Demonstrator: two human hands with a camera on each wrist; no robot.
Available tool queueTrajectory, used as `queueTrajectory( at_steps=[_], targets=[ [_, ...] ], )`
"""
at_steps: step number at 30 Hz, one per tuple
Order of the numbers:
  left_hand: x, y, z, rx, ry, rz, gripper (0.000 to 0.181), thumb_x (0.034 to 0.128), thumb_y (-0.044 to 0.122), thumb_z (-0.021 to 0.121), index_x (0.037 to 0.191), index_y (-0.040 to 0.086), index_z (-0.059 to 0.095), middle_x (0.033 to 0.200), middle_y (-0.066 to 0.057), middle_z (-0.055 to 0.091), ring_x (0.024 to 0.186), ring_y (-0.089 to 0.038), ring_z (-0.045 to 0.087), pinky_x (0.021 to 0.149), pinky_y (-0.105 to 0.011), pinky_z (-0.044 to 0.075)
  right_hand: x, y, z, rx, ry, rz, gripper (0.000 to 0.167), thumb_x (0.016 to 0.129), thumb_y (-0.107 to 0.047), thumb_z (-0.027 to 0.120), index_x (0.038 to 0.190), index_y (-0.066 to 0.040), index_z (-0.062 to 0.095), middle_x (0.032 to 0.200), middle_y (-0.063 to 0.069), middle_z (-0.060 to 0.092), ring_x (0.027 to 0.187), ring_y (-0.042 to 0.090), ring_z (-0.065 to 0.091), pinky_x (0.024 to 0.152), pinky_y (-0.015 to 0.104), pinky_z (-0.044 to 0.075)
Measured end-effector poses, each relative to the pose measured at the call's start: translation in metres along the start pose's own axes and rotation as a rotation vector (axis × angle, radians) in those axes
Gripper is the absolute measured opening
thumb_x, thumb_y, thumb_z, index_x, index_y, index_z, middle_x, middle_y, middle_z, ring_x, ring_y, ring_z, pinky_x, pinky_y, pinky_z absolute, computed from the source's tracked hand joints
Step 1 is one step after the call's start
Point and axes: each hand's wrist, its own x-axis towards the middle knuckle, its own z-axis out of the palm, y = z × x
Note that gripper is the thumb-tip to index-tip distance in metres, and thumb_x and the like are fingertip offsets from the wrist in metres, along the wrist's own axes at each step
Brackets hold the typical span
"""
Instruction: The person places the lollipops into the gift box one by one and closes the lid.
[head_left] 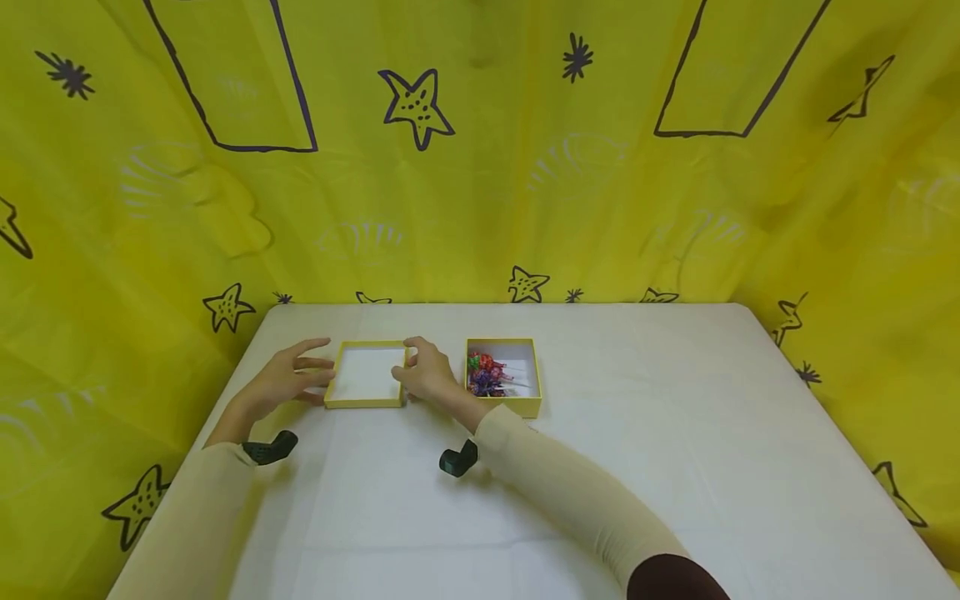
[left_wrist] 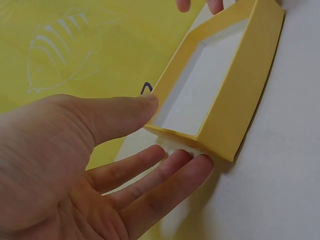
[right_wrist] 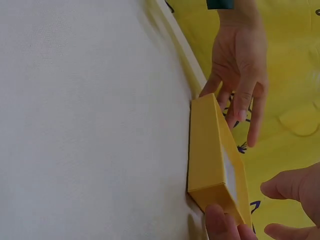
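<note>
A shallow yellow box lid (head_left: 365, 403) with a white inside lies on the table, open side up. At its left edge my left hand (head_left: 281, 379) has its fingers spread and fairly straight. In the left wrist view, the fingertips (left_wrist: 202, 162) are at the lid's end wall and the thumb is by its rim. My right hand (head_left: 431, 373) is at the opposite edge. The right wrist view shows its fingertips (right_wrist: 217, 220) against the end wall, with the thumb apart from the rim. Right of that hand stands a yellow box (head_left: 517, 407) holding several wrapped lollipops (head_left: 487, 375).
A white-covered table (head_left: 675, 450) spreads under everything. Yellow curtains (head_left: 480, 192) with starfish drawings hang behind it and along both sides. A dark device (head_left: 272, 448) sits at the left wrist, another (head_left: 459, 458) at the right wrist.
</note>
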Motion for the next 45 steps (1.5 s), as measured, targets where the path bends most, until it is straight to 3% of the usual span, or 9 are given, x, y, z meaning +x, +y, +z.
queueTrajectory(
  at_steps=[7, 15, 30, 38, 42, 45],
  targets=[
    [0.004, -0.003, -0.003, 0.025, -0.039, 0.008, 0.073, 0.1017, 0.007, 0.064, 0.161, -0.003, 0.023, 0.147, -0.041, 0.040, 0.113, -0.037, 0.065, 0.083, -0.041, 0.062, 0.002, 0.010, 0.006, 0.057, 0.001, 0.040, 0.060, 0.095, -0.003, 0.069, 0.151, -0.006, 0.048, 0.099, 0.005, 0.060, 0.055, 0.013, 0.059, 0.055, 0.028, 0.060],
    [0.006, -0.004, -0.003, 0.041, -0.036, -0.019, 0.069, 0.1005, 0.000, 0.063, 0.159, -0.003, 0.027, 0.144, -0.040, 0.042, 0.106, -0.030, 0.066, 0.081, -0.039, 0.062, 0.006, 0.016, 0.008, 0.060, 0.011, 0.034, 0.060, 0.093, 0.003, 0.068, 0.150, -0.006, 0.050, 0.093, 0.005, 0.058, 0.050, 0.011, 0.055, 0.052, 0.027, 0.059],
    [0.006, -0.002, 0.000, 0.050, -0.023, -0.042, 0.068, 0.0995, -0.001, 0.064, 0.158, -0.004, 0.030, 0.144, -0.039, 0.042, 0.101, -0.027, 0.067, 0.079, -0.038, 0.063, 0.005, 0.016, 0.010, 0.053, 0.012, 0.029, 0.060, 0.093, 0.003, 0.068, 0.150, -0.005, 0.050, 0.098, 0.008, 0.060, 0.051, 0.014, 0.057, 0.052, 0.028, 0.059],
    [0.003, 0.009, 0.009, 0.044, 0.044, -0.057, 0.068, 0.0975, -0.003, 0.065, 0.157, -0.005, 0.033, 0.142, -0.040, 0.045, 0.096, -0.026, 0.069, 0.076, -0.040, 0.063, 0.003, 0.012, 0.011, 0.033, 0.054, 0.034, 0.060, 0.091, 0.008, 0.064, 0.149, -0.003, 0.051, 0.111, 0.013, 0.063, 0.062, 0.017, 0.063, 0.051, 0.027, 0.058],
    [0.001, 0.020, 0.012, 0.035, 0.094, -0.012, 0.066, 0.0973, -0.004, 0.064, 0.157, -0.003, 0.035, 0.140, -0.039, 0.047, 0.103, -0.035, 0.067, 0.076, -0.042, 0.063, 0.001, 0.006, 0.008, -0.014, 0.129, 0.027, 0.060, 0.089, 0.008, 0.063, 0.147, -0.008, 0.055, 0.118, 0.013, 0.067, 0.070, 0.016, 0.063, 0.050, 0.022, 0.053],
    [0.000, 0.027, 0.013, 0.044, 0.138, 0.038, 0.065, 0.0976, -0.005, 0.063, 0.157, -0.002, 0.036, 0.139, -0.039, 0.048, 0.112, -0.044, 0.062, 0.076, -0.043, 0.063, 0.001, 0.001, 0.006, -0.025, 0.172, -0.003, 0.061, 0.088, 0.006, 0.062, 0.146, -0.012, 0.057, 0.122, 0.012, 0.068, 0.064, 0.012, 0.057, 0.048, 0.020, 0.046]
  ],
)
